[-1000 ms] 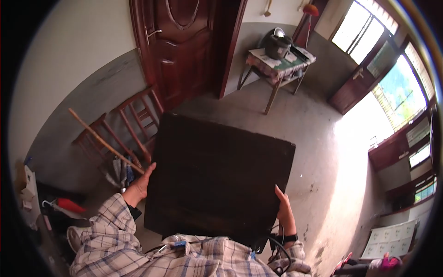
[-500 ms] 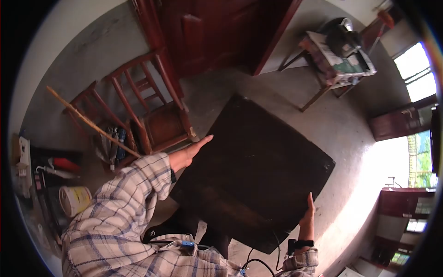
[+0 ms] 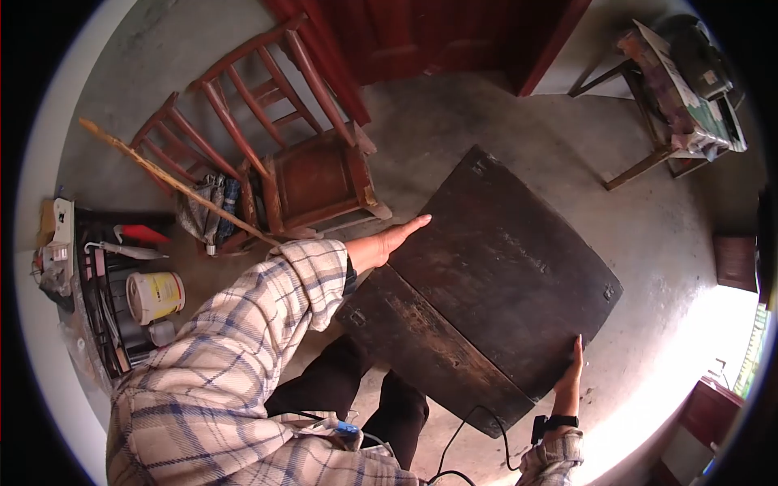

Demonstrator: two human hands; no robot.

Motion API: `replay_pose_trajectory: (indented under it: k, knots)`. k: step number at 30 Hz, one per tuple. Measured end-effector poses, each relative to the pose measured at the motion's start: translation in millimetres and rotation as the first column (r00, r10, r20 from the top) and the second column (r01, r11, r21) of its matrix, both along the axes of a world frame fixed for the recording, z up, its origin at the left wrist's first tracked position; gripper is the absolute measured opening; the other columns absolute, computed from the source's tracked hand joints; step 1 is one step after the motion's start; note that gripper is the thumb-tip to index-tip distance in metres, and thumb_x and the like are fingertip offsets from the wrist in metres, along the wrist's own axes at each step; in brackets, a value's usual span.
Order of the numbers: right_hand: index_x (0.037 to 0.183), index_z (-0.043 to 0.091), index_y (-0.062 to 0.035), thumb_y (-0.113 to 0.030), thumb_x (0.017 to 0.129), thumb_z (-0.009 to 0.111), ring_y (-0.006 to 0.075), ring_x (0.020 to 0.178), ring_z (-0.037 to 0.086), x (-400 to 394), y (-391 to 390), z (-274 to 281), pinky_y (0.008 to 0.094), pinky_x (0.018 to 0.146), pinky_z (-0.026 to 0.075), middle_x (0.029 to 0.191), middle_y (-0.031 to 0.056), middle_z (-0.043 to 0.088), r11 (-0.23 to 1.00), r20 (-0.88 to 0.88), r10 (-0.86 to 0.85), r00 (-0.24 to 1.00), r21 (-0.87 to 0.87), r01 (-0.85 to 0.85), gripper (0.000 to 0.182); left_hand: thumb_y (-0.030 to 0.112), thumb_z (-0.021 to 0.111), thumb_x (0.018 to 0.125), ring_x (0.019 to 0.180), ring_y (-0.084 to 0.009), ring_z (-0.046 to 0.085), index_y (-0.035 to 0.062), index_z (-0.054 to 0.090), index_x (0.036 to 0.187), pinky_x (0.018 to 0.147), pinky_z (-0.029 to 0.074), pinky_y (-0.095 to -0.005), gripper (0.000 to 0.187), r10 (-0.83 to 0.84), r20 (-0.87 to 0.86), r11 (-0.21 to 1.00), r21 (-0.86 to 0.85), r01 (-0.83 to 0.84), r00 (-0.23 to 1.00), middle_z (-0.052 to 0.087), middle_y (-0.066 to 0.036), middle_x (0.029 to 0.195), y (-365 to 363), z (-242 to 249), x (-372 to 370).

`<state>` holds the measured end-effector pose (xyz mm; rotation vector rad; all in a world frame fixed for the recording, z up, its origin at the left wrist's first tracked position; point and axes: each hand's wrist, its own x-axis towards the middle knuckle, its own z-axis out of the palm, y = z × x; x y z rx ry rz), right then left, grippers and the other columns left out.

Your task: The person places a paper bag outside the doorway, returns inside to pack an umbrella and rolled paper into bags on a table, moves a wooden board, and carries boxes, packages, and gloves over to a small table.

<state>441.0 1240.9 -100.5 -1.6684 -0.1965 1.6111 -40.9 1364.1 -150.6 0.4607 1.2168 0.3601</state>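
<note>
A square dark wooden tabletop (image 3: 494,259) lies diagonally in front of my body, tilted little if at all. A seam crosses its near part, and beside the seam the wood is scuffed to brown. My left hand (image 3: 387,242) holds its left edge, thumb side up and fingers stretched along the rim. At the right edge, my right hand (image 3: 569,374) grips the side near the right corner, its fingers mostly hidden beyond the rim. Whatever supports the tabletop from below is hidden. A black cable (image 3: 463,421) hangs near its closest corner.
Wooden chairs (image 3: 312,182) stand at the left, with a long stick (image 3: 174,180) leaning across them. A white bucket (image 3: 154,296) sits by a cluttered rack at far left. A small table (image 3: 685,130) bearing a dark appliance stands back right, beyond the red door (image 3: 438,36).
My view has turned, so chairs, door and small table appear shifted right and upward. The tabletop sits slightly further right in view, its seam and worn grain now clearer. Both hands keep their hold.
</note>
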Motion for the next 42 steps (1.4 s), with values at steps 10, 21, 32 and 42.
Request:
replay_pose_trajectory:
  k: [10, 21, 32, 42]
  knots:
    - [0.136, 0.036, -0.0079, -0.057, 0.080, 0.056, 0.0263, 0.125, 0.036, 7.6, 5.1, -60.8, 0.0399, 0.106, 0.026, 0.137, 0.0085, 0.040, 0.998, -0.033, 0.057, 0.998, 0.042, -0.056, 0.077, 0.080, 0.046, 0.067, 0.139, -0.0301, -0.004, 0.0172, 0.017, 0.145, 0.107, -0.002, -0.0525, 0.105, -0.060, 0.041, 0.997, 0.047, 0.058, 0.997, 0.000, -0.015, 0.151, 3.1, -37.5, -1.1]
    - [0.138, 0.032, -0.0031, -0.057, 0.081, 0.057, 0.0261, 0.117, 0.044, 23.3, 5.0, -76.5, 0.0392, 0.099, 0.033, 0.132, 0.0124, 0.045, 0.954, 0.386, 0.296, 0.874, -0.163, -0.251, 0.083, 0.068, 0.053, 0.075, 0.121, -0.0313, 0.043, -0.0077, 0.040, 0.127, 0.099, 0.036, -0.0374, 0.093, 0.021, -0.428, 0.945, 0.304, 0.121, 0.904, 0.046, -0.025, 0.128, -8.5, -76.0, 6.3]
    - [0.136, 0.034, -0.0042, -0.038, 0.087, 0.055, 0.0283, 0.113, 0.049, -87.4, -73.5, -40.4, 0.0372, 0.092, 0.041, 0.130, 0.0183, 0.047, 0.772, 0.849, 0.457, 0.265, -0.231, -0.592, 0.063, 0.038, 0.043, 0.092, 0.084, -0.0331, 0.056, 0.0047, 0.056, 0.093, 0.072, 0.046, -0.0432, 0.036, 0.240, -0.662, 0.830, 0.519, 0.203, 0.710, 0.057, -0.015, 0.085, -382.0, 5.1, -173.3]
    - [0.135, 0.037, -0.0080, -0.039, 0.087, 0.051, 0.0254, 0.111, 0.051, -354.7, -24.8, 19.7, 0.0342, 0.086, 0.043, 0.130, 0.0134, 0.048, 0.168, 0.673, 0.738, -0.055, -0.262, -0.951, 0.059, 0.029, 0.057, 0.084, 0.071, -0.0238, 0.065, -0.0023, 0.062, 0.089, 0.056, 0.050, -0.0352, 0.032, 0.761, -0.577, 0.275, -0.126, -0.953, 0.296, 0.066, -0.014, 0.085, -730.0, 77.2, -200.4]
